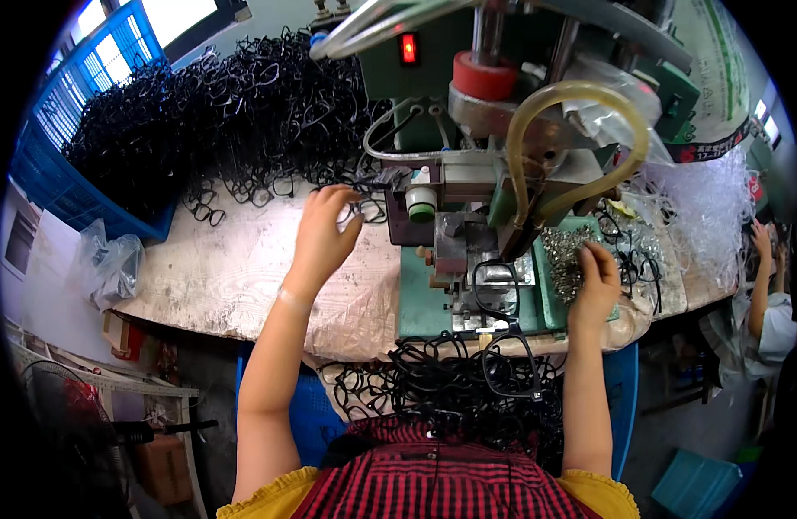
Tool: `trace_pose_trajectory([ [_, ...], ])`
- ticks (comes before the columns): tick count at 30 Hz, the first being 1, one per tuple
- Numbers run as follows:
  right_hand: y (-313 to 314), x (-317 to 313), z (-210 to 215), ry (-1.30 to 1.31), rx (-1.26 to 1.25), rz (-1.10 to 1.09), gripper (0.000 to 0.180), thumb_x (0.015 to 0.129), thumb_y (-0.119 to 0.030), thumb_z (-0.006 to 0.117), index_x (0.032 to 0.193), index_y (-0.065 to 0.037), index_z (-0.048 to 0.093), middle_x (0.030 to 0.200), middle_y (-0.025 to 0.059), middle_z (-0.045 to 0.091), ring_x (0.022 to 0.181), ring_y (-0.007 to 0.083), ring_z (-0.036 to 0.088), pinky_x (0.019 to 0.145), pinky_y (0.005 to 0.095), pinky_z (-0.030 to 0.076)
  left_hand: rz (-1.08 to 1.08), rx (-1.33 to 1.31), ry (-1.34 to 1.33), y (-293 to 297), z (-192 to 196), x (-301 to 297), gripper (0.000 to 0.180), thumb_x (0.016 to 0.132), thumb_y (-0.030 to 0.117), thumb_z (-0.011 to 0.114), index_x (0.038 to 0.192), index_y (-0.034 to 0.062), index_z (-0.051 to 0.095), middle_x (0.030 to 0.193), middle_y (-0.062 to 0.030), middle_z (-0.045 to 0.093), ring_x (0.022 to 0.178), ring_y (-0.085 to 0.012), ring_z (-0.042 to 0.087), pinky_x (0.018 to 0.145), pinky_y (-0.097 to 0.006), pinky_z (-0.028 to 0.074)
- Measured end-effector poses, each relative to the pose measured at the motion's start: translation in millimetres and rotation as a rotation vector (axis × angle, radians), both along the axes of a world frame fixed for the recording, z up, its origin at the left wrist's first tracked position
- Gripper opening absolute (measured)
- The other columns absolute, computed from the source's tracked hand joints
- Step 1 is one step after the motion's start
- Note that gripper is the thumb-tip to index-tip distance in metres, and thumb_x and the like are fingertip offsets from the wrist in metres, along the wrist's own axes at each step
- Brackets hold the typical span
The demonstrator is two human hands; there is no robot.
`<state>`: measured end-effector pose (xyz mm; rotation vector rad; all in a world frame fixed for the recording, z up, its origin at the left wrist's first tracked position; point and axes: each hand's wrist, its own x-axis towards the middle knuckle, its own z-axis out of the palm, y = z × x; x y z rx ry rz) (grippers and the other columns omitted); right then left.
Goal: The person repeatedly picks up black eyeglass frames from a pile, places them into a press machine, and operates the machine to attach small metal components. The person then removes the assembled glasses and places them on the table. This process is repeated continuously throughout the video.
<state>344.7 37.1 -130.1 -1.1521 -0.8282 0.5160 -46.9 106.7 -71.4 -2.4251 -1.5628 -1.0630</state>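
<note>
Head | left hand (326,233) outstretched, half-curled | right hand (596,287) at metal pieces (561,258)

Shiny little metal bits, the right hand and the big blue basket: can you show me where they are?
Shiny metal bits (563,264): head view, middle of the pile.
Right hand (597,284): head view, back of the hand.
Blue basket (85,192): head view, its side wall.

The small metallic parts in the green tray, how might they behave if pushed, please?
The small metallic parts would probably shift loosely, being separate pieces. Each looks tiny, so likely light; the raised sides of the green tray may limit scattering.
</note>
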Motion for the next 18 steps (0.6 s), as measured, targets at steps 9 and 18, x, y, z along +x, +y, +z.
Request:
trace_pose_trajectory([
  [9,-23.4,-1.0,16.0,-0.362,-0.093,-0.052,0.015,0.086,0.000,0.068,0.101,0.001,0.069,0.097,0.0059,0.069,0.091,0.0139,0.063,0.083,0.0266,0.048,0.122,-0.047,0.113,50.5,-99.7,-33.7,0.023,0.079,0.007,0.060,0.101,0.0025,0.063,0.115,-0.0176,0.061,0.102,-0.0402,0.055,0.090,-0.044,0.047],
  [18,-117.4,30.2,20.8,-0.384,-0.221,-0.136,0.014,0.083,0.001,0.068,0.096,0.003,0.069,0.096,0.0071,0.068,0.092,0.0149,0.062,0.084,0.0277,0.047,0.186,-0.268,-0.240,-40.2,-60.6,-92.5,0.009,0.075,0.005,0.074,0.083,0.0016,0.072,0.101,-0.0111,0.066,0.090,-0.0264,0.057,0.076,-0.035,0.047],
])
